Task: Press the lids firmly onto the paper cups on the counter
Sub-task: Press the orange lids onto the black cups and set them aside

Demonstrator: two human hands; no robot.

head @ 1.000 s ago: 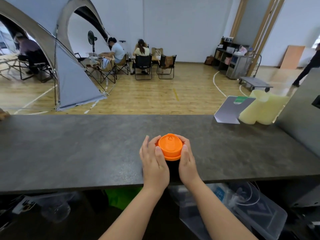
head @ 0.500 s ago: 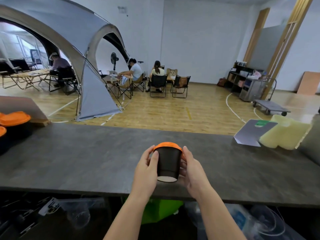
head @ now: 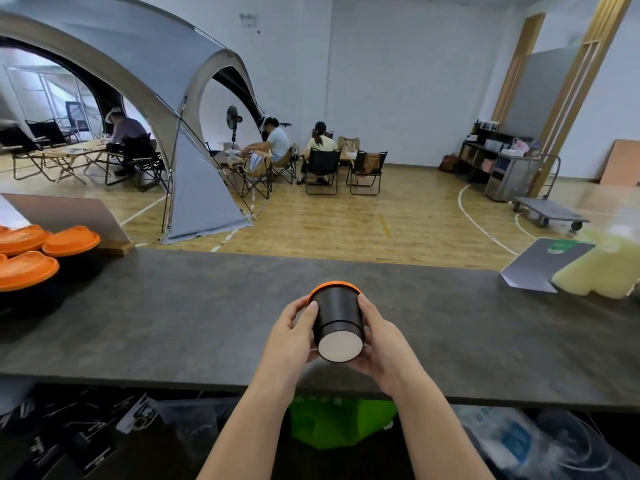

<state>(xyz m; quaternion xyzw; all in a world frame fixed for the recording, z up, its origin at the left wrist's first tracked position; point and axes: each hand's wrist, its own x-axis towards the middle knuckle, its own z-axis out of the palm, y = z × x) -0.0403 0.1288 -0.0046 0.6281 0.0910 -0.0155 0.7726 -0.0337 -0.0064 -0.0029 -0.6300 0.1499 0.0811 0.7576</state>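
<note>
Right now the black cup (head: 337, 315) is tipped on its side above the worktop (head: 173, 317), pale base toward me, its orange lid (head: 334, 285) on the far end. My left hand (head: 294, 336) and right hand (head: 382, 344) curl around its sides. More lidded cups (head: 26, 268) stand far left.

Matt black paper cup (head: 337, 315) with a pale, uncoated-looking paper base and a smooth orange plastic lid (head: 333, 285). The table (head: 173, 317) is dark grey, stone-like, matt and faintly mottled. At nine o'clock, more orange plastic lids (head: 71, 240) — smooth, slightly glossy. Beyond, the wood floor (head: 398, 220) shines.
</note>
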